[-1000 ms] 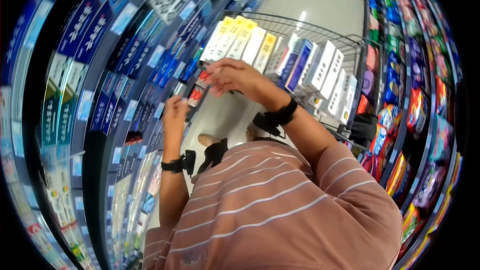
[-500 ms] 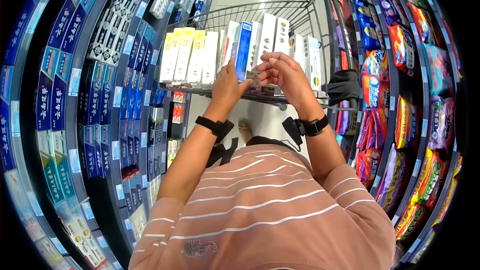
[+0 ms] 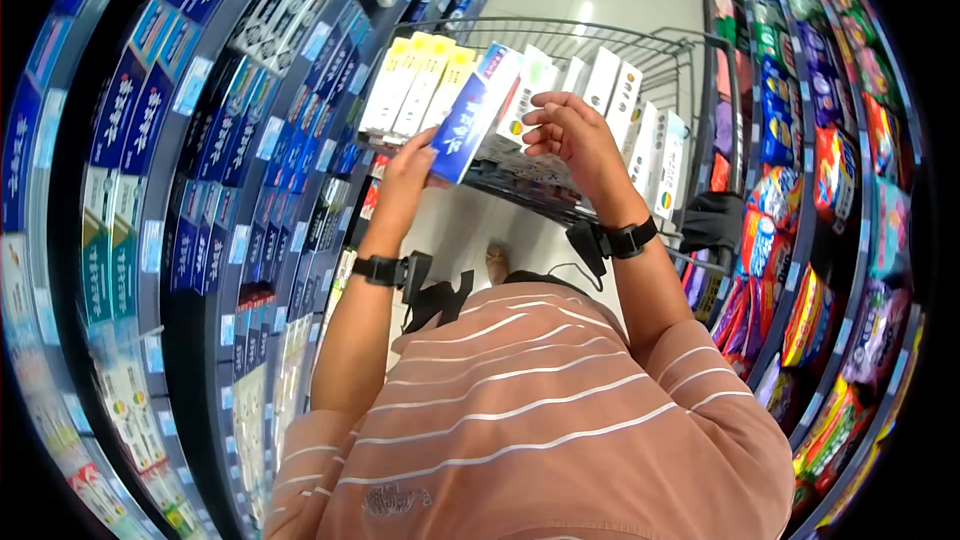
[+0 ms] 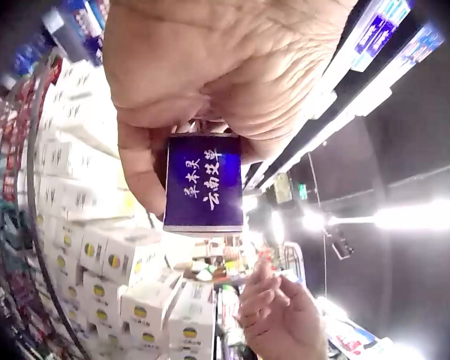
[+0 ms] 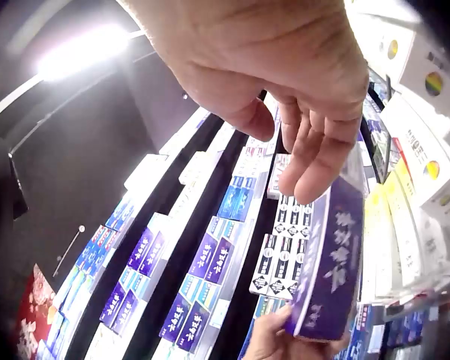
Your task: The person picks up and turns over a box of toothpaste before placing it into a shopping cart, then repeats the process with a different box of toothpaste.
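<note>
Left grip (image 3: 405, 180) pinches the blue box (image 3: 470, 122) at its near end; box tilts over the near side of the cart (image 3: 520, 19), can't tell if it touches the white boxes (image 3: 603, 80). Your right grip (image 3: 582, 140) is empty, fingers loosely bent, apart from it. Pinch firmly without denting the carton, steady the far end with your right fingers, and avoid knocking the white boxes.
</note>
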The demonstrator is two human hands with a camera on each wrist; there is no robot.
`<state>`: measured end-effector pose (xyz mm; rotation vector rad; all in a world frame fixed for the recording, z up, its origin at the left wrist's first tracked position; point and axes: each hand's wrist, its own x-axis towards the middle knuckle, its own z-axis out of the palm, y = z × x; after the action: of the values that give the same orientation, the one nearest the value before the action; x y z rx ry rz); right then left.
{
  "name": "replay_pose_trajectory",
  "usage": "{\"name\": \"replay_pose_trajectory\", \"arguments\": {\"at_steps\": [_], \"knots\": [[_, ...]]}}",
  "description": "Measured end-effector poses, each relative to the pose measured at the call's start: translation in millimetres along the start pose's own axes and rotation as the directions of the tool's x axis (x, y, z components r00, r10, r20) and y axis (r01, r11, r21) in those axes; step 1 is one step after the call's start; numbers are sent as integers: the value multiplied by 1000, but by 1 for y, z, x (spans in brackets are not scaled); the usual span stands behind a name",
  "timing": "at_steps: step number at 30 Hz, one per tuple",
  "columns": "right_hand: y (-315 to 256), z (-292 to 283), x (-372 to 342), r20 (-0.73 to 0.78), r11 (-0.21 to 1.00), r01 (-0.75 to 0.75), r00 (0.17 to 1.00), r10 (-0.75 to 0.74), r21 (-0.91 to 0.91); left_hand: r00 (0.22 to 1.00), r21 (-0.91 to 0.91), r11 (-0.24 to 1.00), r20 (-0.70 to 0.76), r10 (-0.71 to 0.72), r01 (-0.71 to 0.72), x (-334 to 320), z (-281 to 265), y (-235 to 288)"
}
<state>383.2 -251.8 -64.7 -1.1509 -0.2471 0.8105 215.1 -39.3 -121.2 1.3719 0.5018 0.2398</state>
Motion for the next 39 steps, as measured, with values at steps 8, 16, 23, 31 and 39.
{"name": "replay_pose_trajectory", "arguments": {"at_steps": [8, 16, 23, 31, 39], "knots": [[22, 83, 59, 276, 995, -72, 957, 90, -73, 947, -17, 998, -318, 47, -55, -108, -92, 44], [54, 185, 100, 726, 957, -286, 646, 235, -55, 849, -133, 978, -524, 69, -162, -185, -123, 52], [76, 237, 89, 697, 954, -273, 660, 280, -125, 746, -243, 879, -644, 170, -410, -219, -146, 52], [90, 256, 81, 682, 943, -273, 653, 328, -192, 691, -220, 847, -690, 215, -483, -234, -162, 38], [88, 256, 81, 708, 928, -282, 602, 369, -244, 657, -237, 898, -751, 73, -371, -228, -162, 38]]}}
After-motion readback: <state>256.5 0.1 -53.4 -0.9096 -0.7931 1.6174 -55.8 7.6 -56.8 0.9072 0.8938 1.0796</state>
